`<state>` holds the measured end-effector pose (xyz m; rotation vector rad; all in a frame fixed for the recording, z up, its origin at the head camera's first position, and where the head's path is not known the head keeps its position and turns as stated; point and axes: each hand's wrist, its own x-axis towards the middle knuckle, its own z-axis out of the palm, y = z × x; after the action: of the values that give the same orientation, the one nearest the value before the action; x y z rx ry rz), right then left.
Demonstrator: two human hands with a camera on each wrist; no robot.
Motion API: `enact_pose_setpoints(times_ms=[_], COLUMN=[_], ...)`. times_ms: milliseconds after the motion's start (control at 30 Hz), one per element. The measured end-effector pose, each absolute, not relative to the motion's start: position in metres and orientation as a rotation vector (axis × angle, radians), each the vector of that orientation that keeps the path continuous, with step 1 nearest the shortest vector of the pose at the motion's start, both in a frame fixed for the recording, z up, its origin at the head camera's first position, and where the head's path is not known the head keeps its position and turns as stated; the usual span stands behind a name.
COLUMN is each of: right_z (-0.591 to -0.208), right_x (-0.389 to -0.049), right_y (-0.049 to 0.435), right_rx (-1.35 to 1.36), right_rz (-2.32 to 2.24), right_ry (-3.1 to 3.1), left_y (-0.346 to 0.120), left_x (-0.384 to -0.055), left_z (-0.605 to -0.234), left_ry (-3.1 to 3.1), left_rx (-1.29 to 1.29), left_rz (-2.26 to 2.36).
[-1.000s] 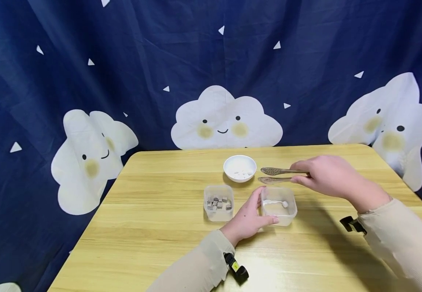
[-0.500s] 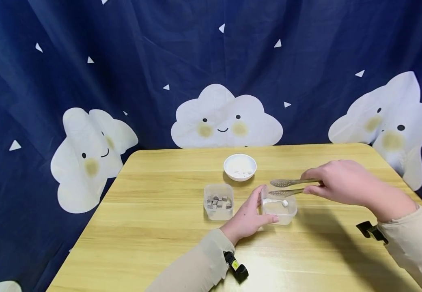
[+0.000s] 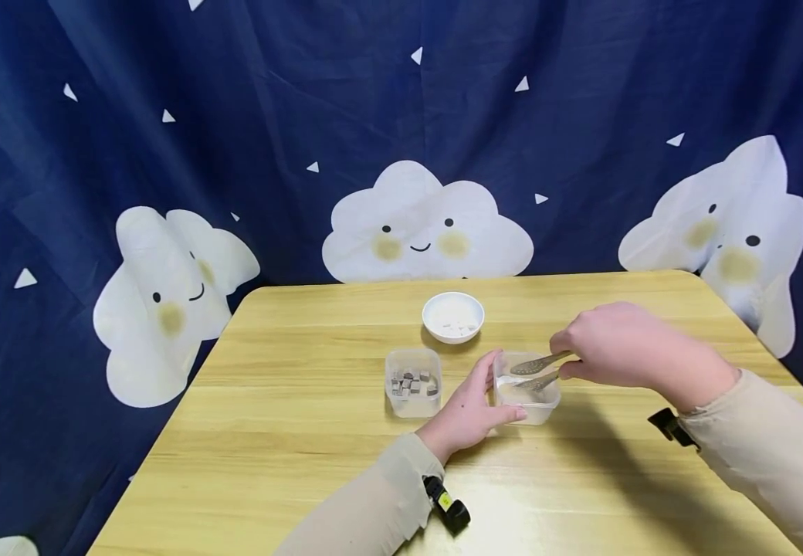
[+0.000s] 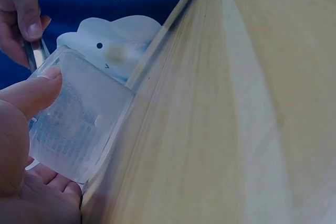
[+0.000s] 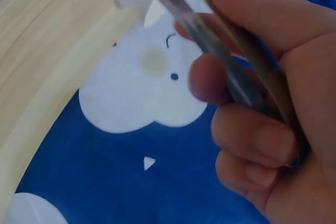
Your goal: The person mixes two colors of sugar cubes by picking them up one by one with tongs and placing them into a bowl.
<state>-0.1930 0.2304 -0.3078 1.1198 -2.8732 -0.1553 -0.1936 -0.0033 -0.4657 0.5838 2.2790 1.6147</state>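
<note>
My left hand (image 3: 467, 413) steadies a clear plastic container (image 3: 526, 417), with the thumb on its near side and the fingers round its left wall. Perforated metal tongs (image 3: 532, 366) are gripped in my right hand (image 3: 620, 346), their two arms a little apart. The tips reach down inside the container, over a white streak on its floor. A small white lump seen there before is now hidden behind the tongs. In the right wrist view the fingers wrap round the handles of the tongs (image 5: 181, 11). The left wrist view has my thumb pressed to the container's wall (image 4: 84, 108).
Left of my left hand stands a second clear container (image 3: 411, 408) with several greyish cubes (image 3: 411, 383). Behind both is a white bowl (image 3: 453, 309) holding several small white pieces (image 3: 459, 329). The wooden table (image 3: 283, 432) ends at a dark blue cloud-patterned curtain (image 3: 304, 93).
My right hand first drew back to the right and nearer, away from the bowl, then brought the tongs forward and down into the container. The left hand has kept its hold.
</note>
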Motion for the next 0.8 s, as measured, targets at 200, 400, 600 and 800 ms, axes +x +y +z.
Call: enact_pose_setpoints(times_ms=[200,400,600,800], right_z=[-0.31,-0.312,-0.314,-0.312], right_x=[-0.195,-0.196,-0.194,-0.193], right_y=[0.213,0.202,0.202,0.207], right_rx=[1.109,1.076,1.104,1.119], right_rz=[-0.329,-0.416,-0.45,-0.39], right_ry=[-2.879,-2.871,-2.834,-2.816], left_y=[-0.003,-0.003,-0.002,-0.002], left_x=[-0.194,-0.194,-0.193,-0.193], left_z=[-0.467,-0.466,-0.466,-0.466], left_ry=[2.277,2.29,2.285,2.289], left_rx=[0.606,0.603,0.587,0.578], left_rz=[1.621,1.618,1.623,1.63])
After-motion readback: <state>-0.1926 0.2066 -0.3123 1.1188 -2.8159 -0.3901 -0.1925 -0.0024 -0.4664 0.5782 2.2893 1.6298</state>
